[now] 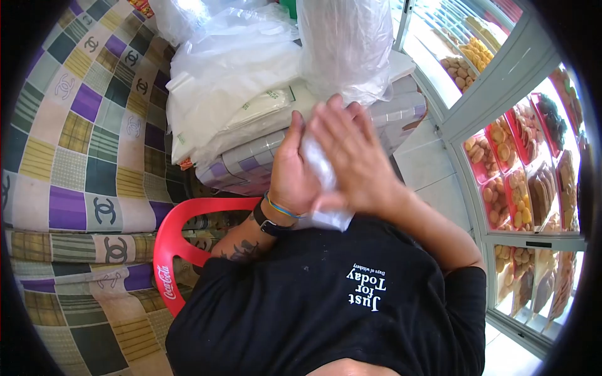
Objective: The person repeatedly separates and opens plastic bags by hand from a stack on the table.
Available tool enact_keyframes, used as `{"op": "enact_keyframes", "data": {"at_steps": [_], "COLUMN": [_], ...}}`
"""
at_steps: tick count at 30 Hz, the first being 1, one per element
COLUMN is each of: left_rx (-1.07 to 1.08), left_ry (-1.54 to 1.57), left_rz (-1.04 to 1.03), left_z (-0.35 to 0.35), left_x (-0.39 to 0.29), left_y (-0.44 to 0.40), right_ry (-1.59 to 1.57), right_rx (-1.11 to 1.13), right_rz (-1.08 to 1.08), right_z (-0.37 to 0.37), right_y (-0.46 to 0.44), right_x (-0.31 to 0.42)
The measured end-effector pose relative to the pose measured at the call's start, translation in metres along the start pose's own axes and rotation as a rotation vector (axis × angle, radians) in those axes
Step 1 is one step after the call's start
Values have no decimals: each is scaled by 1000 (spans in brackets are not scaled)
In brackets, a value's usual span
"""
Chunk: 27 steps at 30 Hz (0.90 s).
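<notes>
My left hand (pixel 291 172), with a watch (pixel 271 227) and a coloured band on the wrist, faces my right hand (pixel 360 160) in front of my chest. Pressed between the two palms is a crumpled, whitish plastic bag (pixel 321 164). Its lower end sticks out below the hands near my black shirt (pixel 301 269). The right hand's fingers are stretched and blurred by motion. Part of the bag is hidden behind the palms.
Stacks of plastic bags (pixel 232 94) and a tall clear plastic bundle (pixel 345 50) rest on a covered table (pixel 251 160). A red chair (pixel 166 250) is at left, by a patterned cloth (pixel 69 156). Glass cases with red trays (pixel 495 169) of baked goods line the right.
</notes>
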<state>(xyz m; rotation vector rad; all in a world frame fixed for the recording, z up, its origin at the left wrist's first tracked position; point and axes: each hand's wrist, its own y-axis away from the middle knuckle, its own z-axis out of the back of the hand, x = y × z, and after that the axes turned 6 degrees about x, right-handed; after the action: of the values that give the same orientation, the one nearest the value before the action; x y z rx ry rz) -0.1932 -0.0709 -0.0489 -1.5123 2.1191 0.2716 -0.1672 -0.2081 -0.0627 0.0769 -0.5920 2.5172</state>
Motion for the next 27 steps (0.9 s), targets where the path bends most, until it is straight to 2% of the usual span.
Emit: {"op": "enact_keyframes", "data": {"at_steps": [2, 3, 4, 7, 10, 11, 13, 18, 24, 27], "left_rx": [112, 102, 84, 62, 36, 30, 16, -66, -155, -77], "left_ry": [54, 58, 58, -3, -98, -107, -117, -421, -684, -582], "left_rz": [-45, -43, -51, -86, -106, -101, -89, -201, -282, -257], "left_z": [13, 16, 14, 10, 14, 14, 13, 20, 29, 34], "left_x": [2, 1, 0, -9, -12, -11, -5, 5, 1, -1], "left_y": [-6, -8, -7, -6, -7, -7, -8, -10, -5, -3], "right_ry": [-179, -24, 73, -32, -336, -289, -482, -1088, -537, -703], "right_rx": [27, 37, 30, -376, -481, -504, -401, -245, -178, -159], "right_rz": [181, 128, -36, -262, -351, -287, -248, -229, -212, -476], "right_z": [-10, -11, -7, 11, 16, 14, 19, 32, 29, 32], "right_y": [7, 5, 5, 13, 20, 19, 17, 12, 6, 3], "right_x": [20, 5, -13, -46, -44, -42, -36, -17, -2, -1]}}
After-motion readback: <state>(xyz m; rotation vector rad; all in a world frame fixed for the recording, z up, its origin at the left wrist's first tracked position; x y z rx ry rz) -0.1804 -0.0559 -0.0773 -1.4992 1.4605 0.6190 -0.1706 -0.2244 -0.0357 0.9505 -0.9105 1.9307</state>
